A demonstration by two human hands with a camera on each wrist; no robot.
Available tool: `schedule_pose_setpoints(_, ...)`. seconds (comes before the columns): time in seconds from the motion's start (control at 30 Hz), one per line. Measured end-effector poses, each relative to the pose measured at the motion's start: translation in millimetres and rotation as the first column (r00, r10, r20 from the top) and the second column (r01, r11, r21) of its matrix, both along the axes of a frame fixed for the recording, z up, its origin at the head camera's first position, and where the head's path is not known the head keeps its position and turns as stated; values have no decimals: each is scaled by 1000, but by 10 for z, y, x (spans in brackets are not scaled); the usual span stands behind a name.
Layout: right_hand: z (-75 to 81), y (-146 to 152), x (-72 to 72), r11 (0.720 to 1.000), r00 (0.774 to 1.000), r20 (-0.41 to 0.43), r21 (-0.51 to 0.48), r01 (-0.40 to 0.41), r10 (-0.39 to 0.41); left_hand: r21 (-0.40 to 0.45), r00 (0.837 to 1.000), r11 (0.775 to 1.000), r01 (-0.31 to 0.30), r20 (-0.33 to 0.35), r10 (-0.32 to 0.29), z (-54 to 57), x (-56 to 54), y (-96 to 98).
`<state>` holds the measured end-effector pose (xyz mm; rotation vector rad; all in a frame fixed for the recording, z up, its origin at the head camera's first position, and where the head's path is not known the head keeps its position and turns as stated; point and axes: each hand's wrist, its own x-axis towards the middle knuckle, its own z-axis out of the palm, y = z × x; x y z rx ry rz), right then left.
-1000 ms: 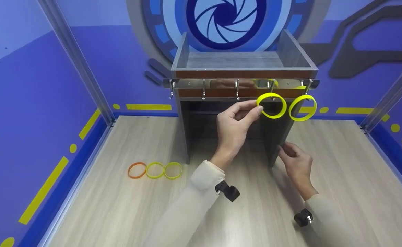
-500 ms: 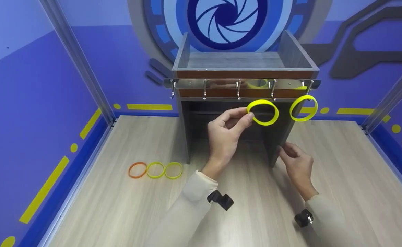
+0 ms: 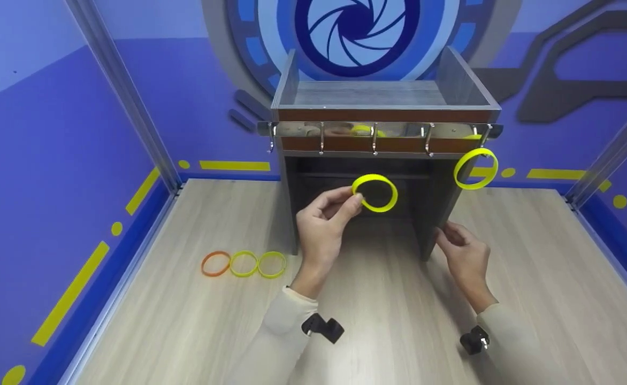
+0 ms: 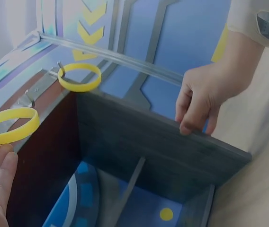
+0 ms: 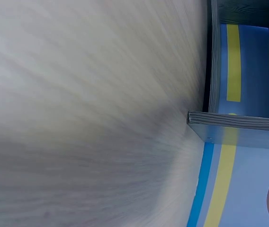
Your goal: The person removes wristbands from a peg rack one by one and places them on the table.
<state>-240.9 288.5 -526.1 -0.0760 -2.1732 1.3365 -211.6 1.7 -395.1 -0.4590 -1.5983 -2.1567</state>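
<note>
My left hand (image 3: 321,224) pinches a yellow wristband (image 3: 394,195) between thumb and fingers. It holds the band in front of the opening of a grey wooden stand (image 3: 432,214), below the row of hooks. A second yellow wristband (image 3: 469,186) hangs from the far-right hook (image 3: 486,138). Low on the stand's right side panel, my right hand (image 3: 464,254) grips the front edge; its thumb and fingers (image 4: 196,111) show on that edge in the left wrist view. The right wrist view shows only part of that hand beside the panel (image 5: 238,120).
A metal hook rail (image 3: 399,129) crosses the stand's front, its other hooks bare. On the table (image 3: 388,310), left of the stand, an orange wristband (image 3: 215,275) and two yellow-green wristbands (image 3: 243,275) lie in a row. Blue walls (image 3: 51,160) enclose the table.
My left hand has drawn the yellow wristband left and down, away from the second hook from the right. My right hand stays at the side panel.
</note>
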Motion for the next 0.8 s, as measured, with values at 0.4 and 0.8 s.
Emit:
schedule_pose_setpoints(0.4, -19, 14, -4, 1000, 1000, -16, 10, -6, 6, -13, 990, 997, -69, 125, 71, -333, 31, -407)
schedule_pose_setpoints(0.8, -6, 18, 8, 1000, 1000, 12, -4, -6, 6, -95, 965, 988, -124, 221, 142, -592, 90, -855)
